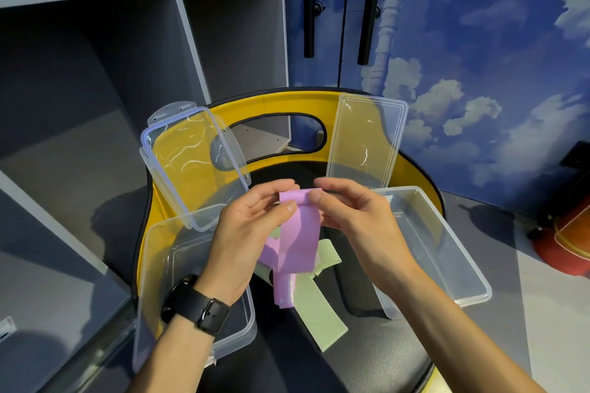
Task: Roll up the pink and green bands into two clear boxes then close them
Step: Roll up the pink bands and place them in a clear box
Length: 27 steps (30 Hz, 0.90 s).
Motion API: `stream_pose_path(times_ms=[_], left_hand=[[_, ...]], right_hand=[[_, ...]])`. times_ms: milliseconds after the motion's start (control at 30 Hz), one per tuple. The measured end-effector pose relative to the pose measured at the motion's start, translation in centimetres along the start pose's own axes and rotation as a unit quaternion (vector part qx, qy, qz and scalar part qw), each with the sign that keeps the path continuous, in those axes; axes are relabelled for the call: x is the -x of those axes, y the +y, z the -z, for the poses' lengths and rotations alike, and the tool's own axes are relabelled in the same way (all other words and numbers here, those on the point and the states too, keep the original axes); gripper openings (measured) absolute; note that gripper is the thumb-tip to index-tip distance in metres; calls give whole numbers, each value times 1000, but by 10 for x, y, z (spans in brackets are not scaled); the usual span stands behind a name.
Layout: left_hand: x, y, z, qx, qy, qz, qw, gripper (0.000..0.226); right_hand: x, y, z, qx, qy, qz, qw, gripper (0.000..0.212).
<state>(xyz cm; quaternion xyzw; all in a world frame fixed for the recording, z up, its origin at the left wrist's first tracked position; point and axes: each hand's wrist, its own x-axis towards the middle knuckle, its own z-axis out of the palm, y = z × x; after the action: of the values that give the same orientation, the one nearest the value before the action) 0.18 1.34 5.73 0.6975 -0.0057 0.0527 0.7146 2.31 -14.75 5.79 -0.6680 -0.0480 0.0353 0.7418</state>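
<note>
**Two hands pinch the folded top of the pink band**

Both hands meet above the middle of the black chair seat. The left hand, with a black wristwatch strapped below it, pinches the left side of the flat pink elastic band between thumb and curled fingers. The right hand pinches the band's right side the same way, at its turned-over top edge. From that grip the pink band hangs down to the seat, where its lower part lies crumpled across the pale green flat elastic band, which is spread on the seat toward the near edge.

At the seat's left edge sits a clear rectangular plastic box, open, partly under the left wrist. Its clear clip-on lid leans on the yellow chair back behind it. At the seat's right edge sits a second clear rectangular plastic box, also open. A second clear flat lid stands propped against the chair back behind that box.
</note>
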Motion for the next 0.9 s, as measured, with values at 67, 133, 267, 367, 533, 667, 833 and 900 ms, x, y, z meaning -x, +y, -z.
stream_pose_path(times_ms=[67, 133, 267, 367, 533, 667, 833, 900], left_hand=[[0, 1, 0, -3, -11, 0, 1000, 30], [1, 1, 0, 16, -24, 5, 1000, 33], [0, -2, 0, 10, -16, 27, 999, 37], [-1, -5, 1, -10, -1, 31, 999, 25], [-1, -3, 3, -12, 0, 32, 999, 24], [-1, -4, 3, -13, 5, 22, 1000, 29], [-1, -9, -3, -3, 21, 15, 1000, 45], [0, -12, -6, -12, 32, 16, 999, 47]], right_hand=[[-2, -2, 2, -2, -24, -7, 1000, 18], [-2, -2, 4, -6, -28, 0, 1000, 15], [-2, 1, 7, -8, -36, 10, 999, 14], [-1, 2, 7, -12, -47, 8, 999, 17], [-3, 3, 8, -45, -56, -31, 997, 22], [-5, 7, 8, -52, -59, -58, 995, 18], [-7, 12, 7, -45, -40, -46, 997, 19], [-6, 15, 5, -35, -28, -39, 998, 20]])
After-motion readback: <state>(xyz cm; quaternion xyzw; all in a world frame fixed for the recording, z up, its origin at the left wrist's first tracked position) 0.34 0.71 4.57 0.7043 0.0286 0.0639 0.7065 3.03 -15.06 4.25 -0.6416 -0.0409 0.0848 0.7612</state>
